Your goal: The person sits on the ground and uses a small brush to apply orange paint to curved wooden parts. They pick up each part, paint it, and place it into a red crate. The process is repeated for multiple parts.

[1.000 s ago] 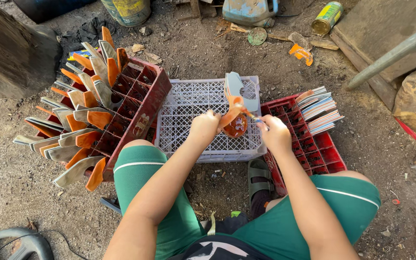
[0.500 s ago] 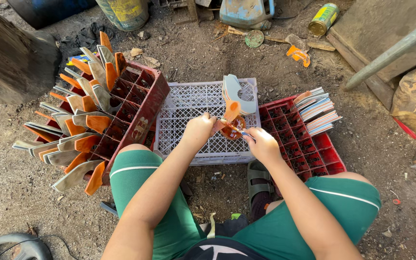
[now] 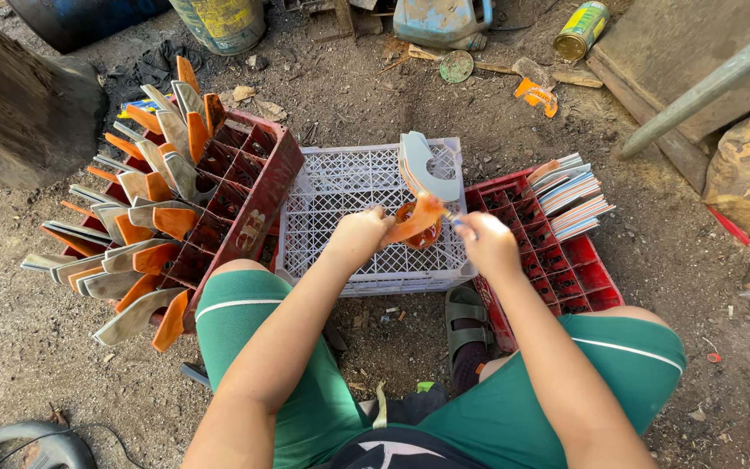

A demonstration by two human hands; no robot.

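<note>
Green shorts (image 3: 305, 382) with white stripes, grey sandal (image 3: 466, 326).

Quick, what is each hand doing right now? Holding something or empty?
Left hand: closed on the orange handle of a grey curved blade.
Right hand: closed, pinching something small at that handle; what it is cannot be told.

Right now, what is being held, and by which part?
Both hands hold one grey-and-orange blade piece over the white crate: left hand grips its orange lower end, right hand is at its right side.
</note>
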